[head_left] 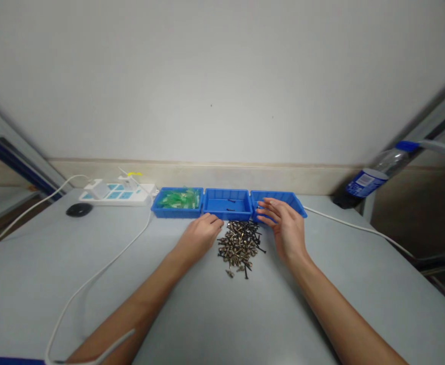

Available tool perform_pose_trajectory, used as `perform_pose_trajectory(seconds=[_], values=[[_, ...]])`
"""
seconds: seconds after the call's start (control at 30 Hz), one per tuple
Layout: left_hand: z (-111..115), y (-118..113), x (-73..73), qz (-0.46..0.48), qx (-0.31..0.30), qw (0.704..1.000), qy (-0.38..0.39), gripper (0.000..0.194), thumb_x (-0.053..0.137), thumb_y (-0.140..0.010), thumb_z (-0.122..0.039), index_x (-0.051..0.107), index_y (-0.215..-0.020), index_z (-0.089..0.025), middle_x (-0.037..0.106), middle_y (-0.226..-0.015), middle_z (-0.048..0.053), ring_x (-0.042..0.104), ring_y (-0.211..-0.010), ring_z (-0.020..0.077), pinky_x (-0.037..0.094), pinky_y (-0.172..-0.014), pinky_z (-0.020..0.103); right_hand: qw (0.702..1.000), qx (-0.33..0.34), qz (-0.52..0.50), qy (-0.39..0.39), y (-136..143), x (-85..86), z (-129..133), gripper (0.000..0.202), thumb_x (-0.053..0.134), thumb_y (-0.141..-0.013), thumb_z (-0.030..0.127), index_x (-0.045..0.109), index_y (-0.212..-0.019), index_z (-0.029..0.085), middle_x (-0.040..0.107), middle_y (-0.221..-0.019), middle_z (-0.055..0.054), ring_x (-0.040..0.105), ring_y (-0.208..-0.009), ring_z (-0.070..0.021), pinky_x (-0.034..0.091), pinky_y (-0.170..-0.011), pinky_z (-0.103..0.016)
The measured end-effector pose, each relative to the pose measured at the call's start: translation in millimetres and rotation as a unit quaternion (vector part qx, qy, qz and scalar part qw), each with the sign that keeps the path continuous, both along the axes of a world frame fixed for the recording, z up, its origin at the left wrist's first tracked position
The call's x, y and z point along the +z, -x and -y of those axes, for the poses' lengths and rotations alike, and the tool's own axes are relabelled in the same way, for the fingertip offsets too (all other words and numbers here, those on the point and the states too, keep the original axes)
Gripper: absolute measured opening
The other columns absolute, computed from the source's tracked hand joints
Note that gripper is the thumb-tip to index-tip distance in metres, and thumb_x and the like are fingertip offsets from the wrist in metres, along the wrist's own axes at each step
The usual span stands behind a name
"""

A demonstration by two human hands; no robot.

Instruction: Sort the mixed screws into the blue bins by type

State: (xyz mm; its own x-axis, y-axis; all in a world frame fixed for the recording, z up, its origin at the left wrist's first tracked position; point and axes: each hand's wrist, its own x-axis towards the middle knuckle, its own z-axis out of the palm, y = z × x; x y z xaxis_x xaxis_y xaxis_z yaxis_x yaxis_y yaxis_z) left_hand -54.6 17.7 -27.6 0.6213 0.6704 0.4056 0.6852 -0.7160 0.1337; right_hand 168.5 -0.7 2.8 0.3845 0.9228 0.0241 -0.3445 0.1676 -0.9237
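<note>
A heap of small screws (239, 246), brassy grey and black mixed, lies on the table in front of three blue trays. At the heap's left edge is my left hand (204, 232), its fingers curled together; whatever they hold is hidden. My right hand (283, 223) hovers at the front of the right blue tray (299, 208), fingers bent and apart, with nothing visible in them. That hand covers much of the tray's inside. The middle blue tray (215, 205) contains a few dark screws. Green plastic pieces (180, 199) fill the left blue tray (177, 214).
A white power strip (142, 196) with plugs stands at back left, beside a black round disc (79, 210). A white cable (104, 268) crosses the left side and passes my left forearm. One dark drink bottle (367, 181) leans at the right.
</note>
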Motion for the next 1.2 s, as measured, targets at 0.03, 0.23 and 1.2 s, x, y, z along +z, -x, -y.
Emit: perform_pose_trajectory(seconds=[0.03,0.23,1.2], values=[[0,0,0.4,-0.018,0.015,1.0,0.002,0.017,0.052,-0.098,-0.014,0.068,-0.098,-0.013,0.068,-0.091,0.01,0.064,-0.089,0.0244,0.055,-0.079,0.037,1.0,0.009,0.011,-0.004,1,-0.5,1,0.022,0.076,-0.075,0.035,0.076,-0.088,0.018,0.078,-0.089,-0.008,0.072,-0.07,-0.0163,0.058,-0.061,-0.026],[3,-2,1.0,-0.055,0.051,0.997,0.015,0.014,0.051,-0.099,-0.017,0.064,-0.094,-0.015,0.066,-0.091,0.008,0.063,-0.091,0.0231,0.053,-0.081,0.035,0.988,0.103,0.114,-0.02,12,7.6,-4,0.022,0.075,-0.077,0.038,0.075,-0.083,0.017,0.076,-0.078,-0.007,0.065,-0.058,-0.0131,0.052,-0.057,-0.026],[11,-17,24.9,0.453,0.013,0.828,0.329,0.028,0.083,-0.071,-0.027,0.07,-0.092,-0.014,0.079,-0.083,0.007,0.076,-0.078,0.0202,0.064,-0.075,0.031,0.929,0.334,0.159,-0.022,7,-7.6,5,0.023,0.083,-0.072,0.031,0.079,-0.092,0.022,0.079,-0.083,-0.004,0.072,-0.07,-0.0155,0.058,-0.07,-0.031]])
